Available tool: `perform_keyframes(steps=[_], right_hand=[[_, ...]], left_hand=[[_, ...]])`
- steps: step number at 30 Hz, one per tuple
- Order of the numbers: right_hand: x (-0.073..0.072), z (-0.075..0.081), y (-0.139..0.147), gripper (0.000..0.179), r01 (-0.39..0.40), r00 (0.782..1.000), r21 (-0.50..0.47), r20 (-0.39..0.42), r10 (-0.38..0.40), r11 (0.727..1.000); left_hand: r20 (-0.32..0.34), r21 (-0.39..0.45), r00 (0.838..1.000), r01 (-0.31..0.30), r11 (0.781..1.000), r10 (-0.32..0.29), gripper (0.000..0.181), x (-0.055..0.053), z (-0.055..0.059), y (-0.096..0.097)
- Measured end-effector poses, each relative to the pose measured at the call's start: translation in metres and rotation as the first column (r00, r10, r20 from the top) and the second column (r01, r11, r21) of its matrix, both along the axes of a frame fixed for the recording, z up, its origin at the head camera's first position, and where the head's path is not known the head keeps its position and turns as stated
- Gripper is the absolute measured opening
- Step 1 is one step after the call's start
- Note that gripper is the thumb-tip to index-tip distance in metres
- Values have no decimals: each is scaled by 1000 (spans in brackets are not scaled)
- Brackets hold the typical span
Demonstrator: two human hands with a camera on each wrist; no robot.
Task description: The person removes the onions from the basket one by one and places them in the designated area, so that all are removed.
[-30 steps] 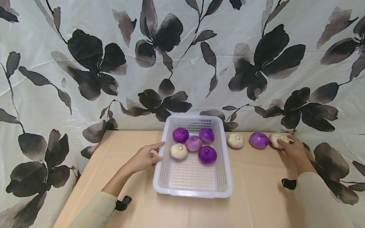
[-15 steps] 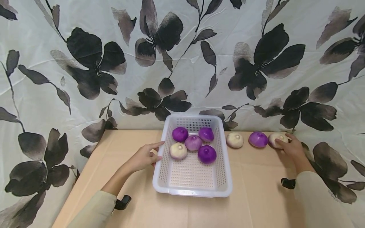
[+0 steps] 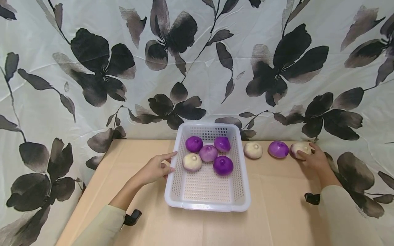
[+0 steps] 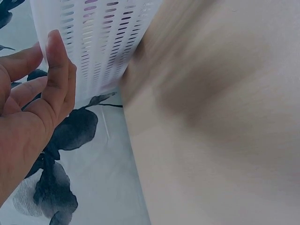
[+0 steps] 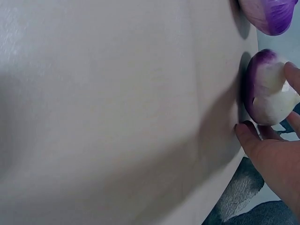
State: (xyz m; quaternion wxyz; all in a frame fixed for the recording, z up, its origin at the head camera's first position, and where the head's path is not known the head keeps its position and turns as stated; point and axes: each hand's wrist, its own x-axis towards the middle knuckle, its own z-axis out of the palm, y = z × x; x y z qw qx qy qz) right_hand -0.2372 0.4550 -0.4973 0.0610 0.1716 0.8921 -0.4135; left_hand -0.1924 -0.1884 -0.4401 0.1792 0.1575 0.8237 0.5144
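Observation:
My left hand (image 3: pixel 155 169) holds the left rim of a white perforated plastic basket (image 3: pixel 207 206), its fingers at the wall in the left wrist view. Inside the basket, toward the back, lie several onions: purple ones such as the dark front one (image 3: pixel 223 165), and one whitish onion (image 3: pixel 192 162). At the far right of the row on the table, my right hand (image 3: pixel 315 160) grips a white onion (image 3: pixel 300 149). The right wrist view shows purple on one side of this white onion (image 5: pixel 267 89), with fingers and thumb around it.
Between the basket and my right hand, a purple onion (image 3: pixel 278 149) and another white onion (image 3: pixel 253 150) stand along the back edge of the light wooden-toned table (image 3: pixel 277 205). A white cloth with dark flowers (image 3: pixel 215 68) hangs directly behind.

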Motion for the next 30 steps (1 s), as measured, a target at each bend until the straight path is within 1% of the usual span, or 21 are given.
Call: perform_keyframes(steps=[3,7,10,13,17,21,27,30], right_hand=[[4,1,2,97,-1,1000,5,2,1,1000],[9,3,6,99,-22,1000,22,-6,22,1000],[13,5,9,97,-48,998,44,-32,49,998],[19,10,10,92,-73,994,77,-77,79,994],[24,22,8,86,-82,983,83,-161,94,993],[25,37,1,85,-96,968,81,-225,112,992],[26,60,-22,84,-157,947,70,-271,170,985],[24,72,-40,82,-214,926,38,-309,215,976]], left_hand=[[1,-1,1000,1,1000,-1,65,1,0,-1],[-7,-5,1000,2,1000,-2,65,2,-1,-1],[-13,-10,1000,2,1000,-2,65,1,-1,-2],[-18,-10,1000,4,1000,-4,65,0,-1,-2],[-20,-8,1000,3,1000,-3,65,-1,0,-1],[-12,-14,1000,0,1000,0,65,-1,0,-2],[-8,-15,1000,-8,1000,8,65,-1,0,-2],[-3,-8,1000,-6,1000,6,65,-1,0,-3]])
